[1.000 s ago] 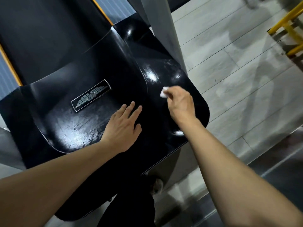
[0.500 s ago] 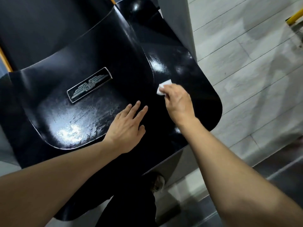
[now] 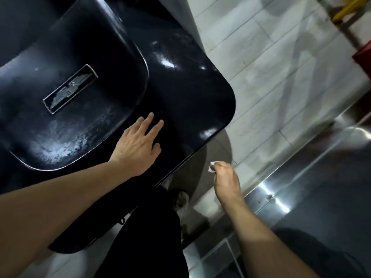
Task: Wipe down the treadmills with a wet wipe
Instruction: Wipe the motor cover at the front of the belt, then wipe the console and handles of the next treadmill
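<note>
The treadmill's glossy black motor cover [image 3: 180,93] fills the upper left, with a metal winged badge [image 3: 70,89] on its raised centre panel. Damp streaks shine on the panel's near part. My left hand [image 3: 138,145] rests flat on the cover near its front edge, fingers straight and spread. My right hand [image 3: 224,177] is off the cover, below and to the right of its rounded corner, above the floor. It pinches a small white wet wipe [image 3: 212,166], of which only a scrap shows past the fingers.
Pale grey floor tiles [image 3: 281,67] lie to the right of the treadmill. A shiny metal-edged dark surface [image 3: 321,177] runs along the lower right. A yellow frame [image 3: 349,9] and a red object [image 3: 363,53] sit at the far right. My dark trouser leg and shoe [image 3: 180,199] are below the cover.
My right hand has left the cover's right side, moving down and toward me past the corner with the wipe. My left hand has stayed flat on the cover. The view has shifted left.
</note>
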The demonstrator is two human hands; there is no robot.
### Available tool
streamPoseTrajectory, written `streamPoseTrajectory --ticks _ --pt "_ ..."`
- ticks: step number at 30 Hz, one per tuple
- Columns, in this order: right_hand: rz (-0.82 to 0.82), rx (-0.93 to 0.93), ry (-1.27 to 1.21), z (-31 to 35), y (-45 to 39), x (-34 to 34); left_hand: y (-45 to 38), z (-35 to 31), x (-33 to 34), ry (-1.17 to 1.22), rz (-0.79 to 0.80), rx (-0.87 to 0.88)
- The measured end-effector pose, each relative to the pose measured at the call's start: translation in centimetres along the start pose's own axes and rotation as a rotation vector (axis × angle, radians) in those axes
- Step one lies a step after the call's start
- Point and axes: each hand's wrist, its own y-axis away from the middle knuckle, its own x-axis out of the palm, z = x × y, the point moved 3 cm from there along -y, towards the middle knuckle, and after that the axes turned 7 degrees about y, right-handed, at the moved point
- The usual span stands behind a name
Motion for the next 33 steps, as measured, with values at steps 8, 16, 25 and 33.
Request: streamPoseTrajectory --ticks 8,16,25,33 --pt "-0.354 0.005 -0.245 1.0 2.6 -10.1 1.8 -4.7 -4.9 -0.074 -0.033 0.069" --pt "-0.526 0.021 -0.252 3.5 6.6 -28.3 7.7 -13.7 -19.8 -0.166 -0.258 0.296" --pt "-0.750 0.019 -0.261 6.0 11.9 -48.2 14.3 -22.8 -35.4 -0.200 -0.385 0.461" --pt "-0.899 -0.032 -0.275 6.0 12.2 -61.4 15.4 -29.1 -43.8 -0.136 -0.510 0.493"
